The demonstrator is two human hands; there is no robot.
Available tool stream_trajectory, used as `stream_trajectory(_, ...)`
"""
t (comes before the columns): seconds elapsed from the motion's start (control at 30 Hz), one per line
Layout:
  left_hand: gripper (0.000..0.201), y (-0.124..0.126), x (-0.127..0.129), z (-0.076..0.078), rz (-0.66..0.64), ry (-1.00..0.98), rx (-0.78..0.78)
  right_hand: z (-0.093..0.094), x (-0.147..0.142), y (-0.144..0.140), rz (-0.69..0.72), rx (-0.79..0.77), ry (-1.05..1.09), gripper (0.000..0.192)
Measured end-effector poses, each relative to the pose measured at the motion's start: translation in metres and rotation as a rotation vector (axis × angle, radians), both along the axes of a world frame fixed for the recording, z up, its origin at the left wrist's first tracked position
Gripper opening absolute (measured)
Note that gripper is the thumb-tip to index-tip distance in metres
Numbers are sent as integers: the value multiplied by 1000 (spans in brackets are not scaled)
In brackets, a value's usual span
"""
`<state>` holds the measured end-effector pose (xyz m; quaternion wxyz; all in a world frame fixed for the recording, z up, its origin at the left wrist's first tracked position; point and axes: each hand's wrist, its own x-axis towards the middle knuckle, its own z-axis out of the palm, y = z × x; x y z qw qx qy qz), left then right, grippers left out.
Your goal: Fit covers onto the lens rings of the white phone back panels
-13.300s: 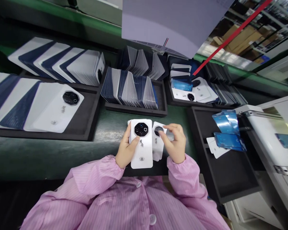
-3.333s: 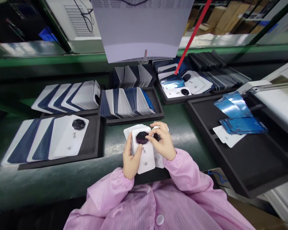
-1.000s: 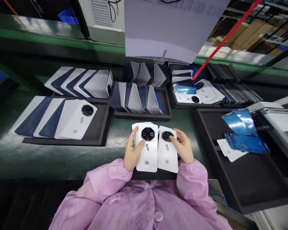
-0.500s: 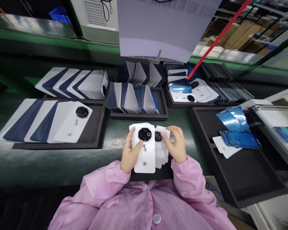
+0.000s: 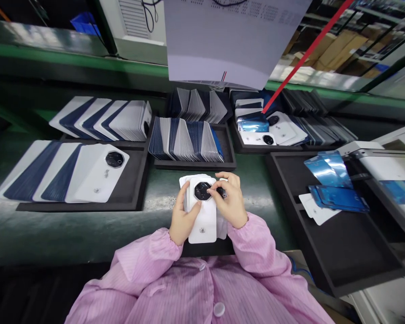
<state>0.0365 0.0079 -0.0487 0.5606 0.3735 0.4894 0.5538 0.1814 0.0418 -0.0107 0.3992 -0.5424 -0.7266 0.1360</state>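
Observation:
A stack of white phone back covers (image 5: 202, 220), each with a dark octagonal camera area, lies before me at the bench's front edge. My left hand (image 5: 184, 213) grips the stack at its left side, thumb on the top cover. My right hand (image 5: 230, 198) is closed, thumb and forefinger pinched at the right edge of the top cover's camera area. Whether something small sits in that pinch I cannot make out. More white covers (image 5: 222, 228) show beneath my right hand, mostly hidden by it.
At left, a black tray (image 5: 130, 180) bears fanned white and dark blue covers. Behind the stack, another tray (image 5: 195, 164) holds upright covers. Blue-filmed panels (image 5: 339, 197) lie in the right tray (image 5: 354, 256). A red strip (image 5: 303, 60) slants down from the upper right.
My right hand has moved left from the right-hand covers to the top cover's camera area, its thumb and forefinger coming together. My left hand has kept its grip on the stack.

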Motion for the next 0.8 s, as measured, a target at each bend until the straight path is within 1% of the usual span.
stream_trajectory(0.07,62,1,0,0,10,-18,-20,-1,-2,-2,34,124,-28,7)
stream_trajectory(0.17,62,3,-1,1,18,-14,-32,-3,-3,-5,178,264,-54,10)
stream_trajectory(0.27,60,5,-2,1,23,16,-23,-4,-1,-8,364,316,-46,12)
stream_trajectory(0.33,59,6,-3,1,29,29,-15,-4,0,-10,427,324,-37,13)
stream_trajectory(0.53,59,6,-4,-1,31,56,-9,-4,0,-15,422,328,-44,12)
stream_trajectory(0.7,60,7,-4,0,27,18,-39,-4,1,-12,356,309,-29,12)
stream_trajectory(0.8,61,7,-3,2,30,-10,-63,-5,1,-12,357,304,-38,12)
